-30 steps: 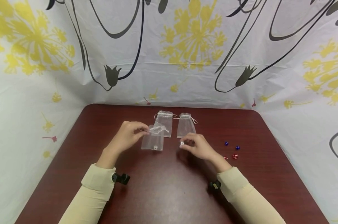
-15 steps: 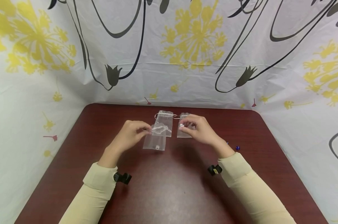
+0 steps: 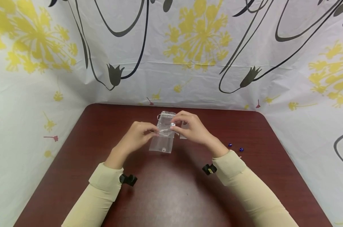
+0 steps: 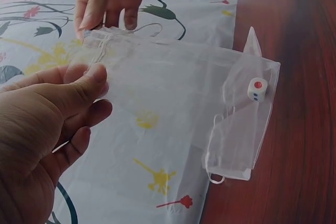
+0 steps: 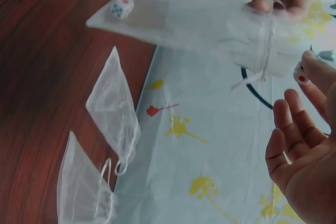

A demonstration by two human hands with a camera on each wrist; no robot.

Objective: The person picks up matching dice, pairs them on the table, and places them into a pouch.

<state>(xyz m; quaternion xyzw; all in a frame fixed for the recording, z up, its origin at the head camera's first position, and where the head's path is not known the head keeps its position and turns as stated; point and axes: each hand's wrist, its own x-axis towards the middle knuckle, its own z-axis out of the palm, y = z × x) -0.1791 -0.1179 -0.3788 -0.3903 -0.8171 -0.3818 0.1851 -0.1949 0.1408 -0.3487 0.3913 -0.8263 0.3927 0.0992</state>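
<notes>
My left hand (image 3: 140, 135) pinches the top edge of a sheer white drawstring pouch (image 3: 162, 142), which hangs down from the fingers. One white die (image 4: 257, 89) with red and blue dots lies in the pouch's bottom end. Between thumb and fingertips, my right hand (image 3: 192, 127) pinches another white die (image 5: 301, 74), right at the pouch's mouth. Two more sheer pouches lie on the table behind: one pouch (image 5: 114, 106) partly overlapped by the held one in the head view, the other pouch (image 5: 81, 187) mostly covered there by my right hand.
Two blue dice (image 3: 241, 149) sit on the dark red wooden table (image 3: 171, 195) to the right, near my right forearm. Behind the table's far edge hangs a white cloth (image 3: 148, 85) printed with yellow flowers and grey vines.
My right hand has risen and moved left with its die, from over the table to the pouch's mouth. My left hand and the held pouch have shifted slightly right.
</notes>
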